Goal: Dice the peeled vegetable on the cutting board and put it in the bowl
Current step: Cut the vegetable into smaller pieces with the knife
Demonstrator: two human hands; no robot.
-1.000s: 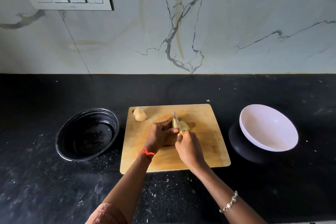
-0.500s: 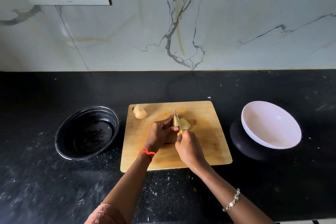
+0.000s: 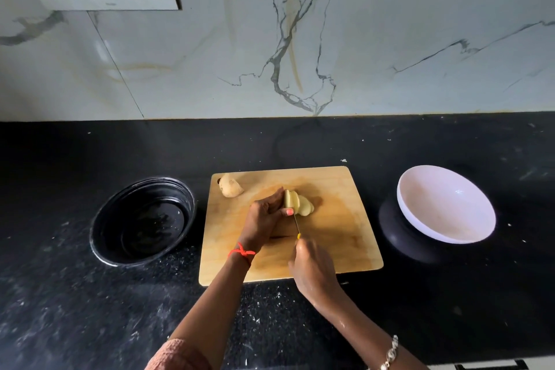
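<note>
You're early in the job. Your left hand's (image 3: 264,219) fingers hold the peeled potato (image 3: 297,204) mid cutting board (image 3: 345,234), a few slices fanned at its right end. Your right hand's (image 3: 313,270) fingers grip the knife (image 3: 296,224). Another potato piece (image 3: 229,186) waits at the board's far-left corner. Cross-cutting and transfer remain, and the white bowl (image 3: 435,198) holds nothing.

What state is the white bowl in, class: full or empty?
Empty: the white bowl shows a bare inside, with no pieces in it.

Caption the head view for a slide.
Left hand steadies the peeled vegetable on the cutting board while the right hand slices it with a knife, white bowl alongside.
</note>
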